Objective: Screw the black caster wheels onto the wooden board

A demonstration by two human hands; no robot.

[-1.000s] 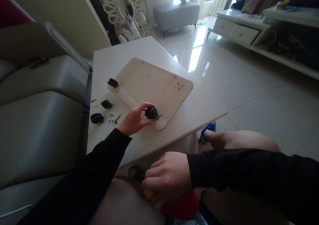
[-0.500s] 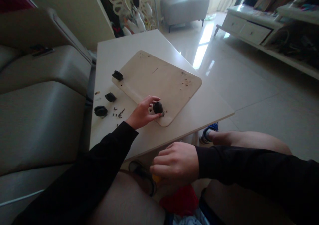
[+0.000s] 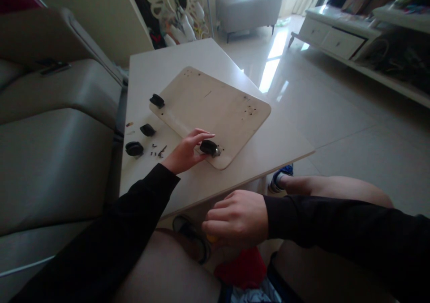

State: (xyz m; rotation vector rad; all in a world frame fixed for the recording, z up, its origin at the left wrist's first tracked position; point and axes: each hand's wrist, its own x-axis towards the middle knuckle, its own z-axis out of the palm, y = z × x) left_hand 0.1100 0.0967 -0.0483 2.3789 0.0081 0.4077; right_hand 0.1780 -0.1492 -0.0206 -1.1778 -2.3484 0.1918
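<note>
My left hand [image 3: 188, 151] has its thumb and fingers around a black caster wheel [image 3: 208, 147], whose shiny metal base rests at the near corner of a pale rounded board [image 3: 215, 110]. Over my lap, my right hand [image 3: 237, 218] is closed. A bit of orange-yellow shows under its fingers, but the rest of that object is hidden. Another caster [image 3: 156, 100] stands at the board's left corner. Two more, a smaller-looking caster [image 3: 147, 130] and a nearer caster [image 3: 135, 149], lie on the table beside several dark screws [image 3: 160, 152].
The board lies on a white table [image 3: 268, 148] with an edge close to my knees. A grey sofa [image 3: 57, 155] stands along the left. Beyond the tiled floor are a grey bench [image 3: 248, 12] and a white cabinet [image 3: 332, 36]. Red cloth [image 3: 242, 269] lies between my legs.
The caster wheel in my left hand has swivelled, its wheel now pointing left and its metal base showing. My left hand has shifted slightly left. My right hand stays in place.
</note>
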